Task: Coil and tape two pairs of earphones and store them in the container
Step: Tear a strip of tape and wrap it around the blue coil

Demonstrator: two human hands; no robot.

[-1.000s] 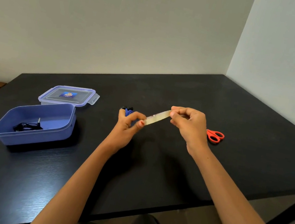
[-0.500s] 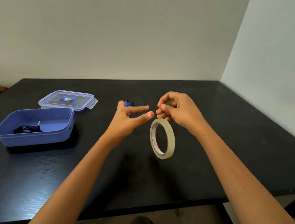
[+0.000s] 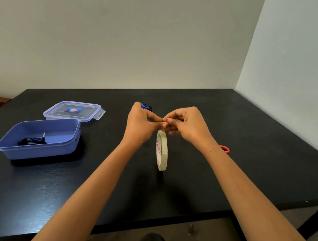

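left hand (image 3: 139, 125) gripping blue earphones (image 3: 146, 106), fingers (image 3: 173, 116) of right hand (image 3: 189, 125) pinching end of hanging tape roll (image 3: 161, 151)

Left hand (image 3: 140, 125) no longer splayed, fingers curled, right hand (image 3: 187, 125) drawn in — fingertips now meeting above the tape roll (image 3: 161, 151).

Both arms reach toward 12 o'clock. Left hand (image 3: 140, 124) grips earphones (image 3: 146, 106); right hand (image 3: 188, 125), at its 3 o'clock, pinches tape (image 3: 162, 155).
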